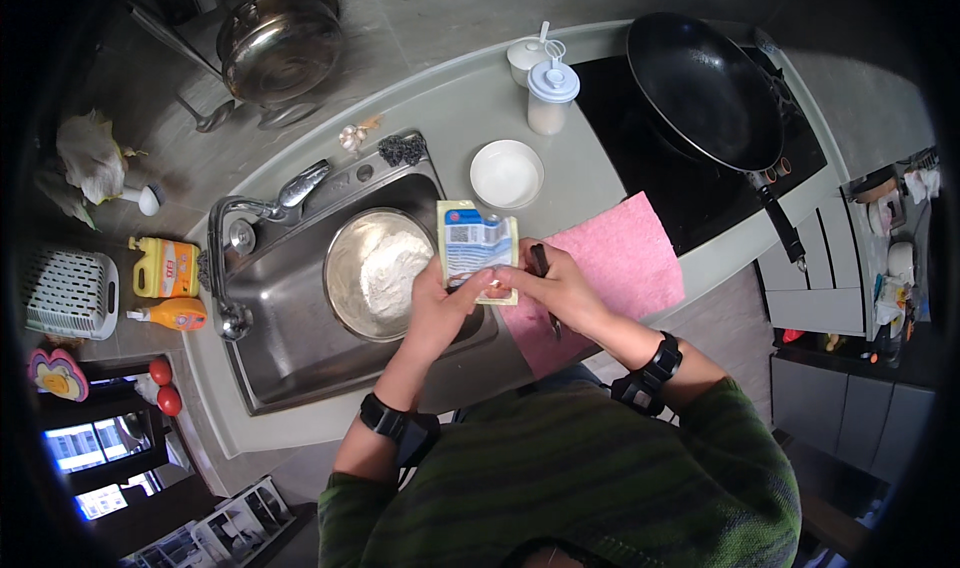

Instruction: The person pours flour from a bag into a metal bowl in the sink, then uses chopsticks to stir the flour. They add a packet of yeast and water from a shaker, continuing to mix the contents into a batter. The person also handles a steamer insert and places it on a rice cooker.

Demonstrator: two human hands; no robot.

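My left hand (433,302) and my right hand (559,283) both grip the lower part of a small printed packet (480,242), blue and pale yellow. The packet looks flat, and whether it is torn cannot be told. A slim dark-handled tool (538,260) is also held in my right hand; its kind is unclear because my fingers cover most of it. Left of the packet, a steel bowl (339,268) with white flour-like powder (391,272) sits in the sink, partly behind my left hand. Beyond the packet stands a white bowl (507,174).
A pink cloth (622,260) lies under my right hand, near the counter edge. To the right, a black wok (705,92) rests on the cooktop (604,110). A lidded shaker jar (553,103) stands behind the white bowl. The faucet (259,208) arches over the sink (292,373).
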